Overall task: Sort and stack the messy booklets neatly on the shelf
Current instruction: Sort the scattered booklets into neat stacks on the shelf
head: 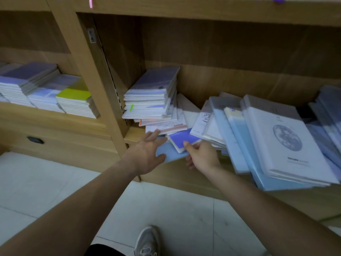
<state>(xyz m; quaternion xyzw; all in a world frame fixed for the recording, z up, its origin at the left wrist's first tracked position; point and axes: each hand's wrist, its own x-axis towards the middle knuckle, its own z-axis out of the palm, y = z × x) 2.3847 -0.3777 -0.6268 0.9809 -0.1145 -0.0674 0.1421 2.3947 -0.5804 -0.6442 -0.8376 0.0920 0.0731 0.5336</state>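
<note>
- The violet booklet (184,138) lies at the front edge of the shelf (132,135), between the two hands. The right hand (201,156) pinches its near corner, thumb on top.
- A pale blue booklet (170,151) lies under it, jutting over the edge; the right fingers curl beneath it (whether they hold both, I cannot tell).
- The left hand (147,154) is spread, fingers straight, tips touching a white booklet (166,126) just above, thumb over the pale blue one.
- Beyond the left hand rises a stack (153,95), its lower booklets splayed.
- Right of the right hand, slumped booklets fan out, a moon booklet (287,141) on top.
- Left of the left hand, in the next bay, sit tidy piles (46,89).
- Below both arms: pale floor (55,182), one shoe (147,241).
</note>
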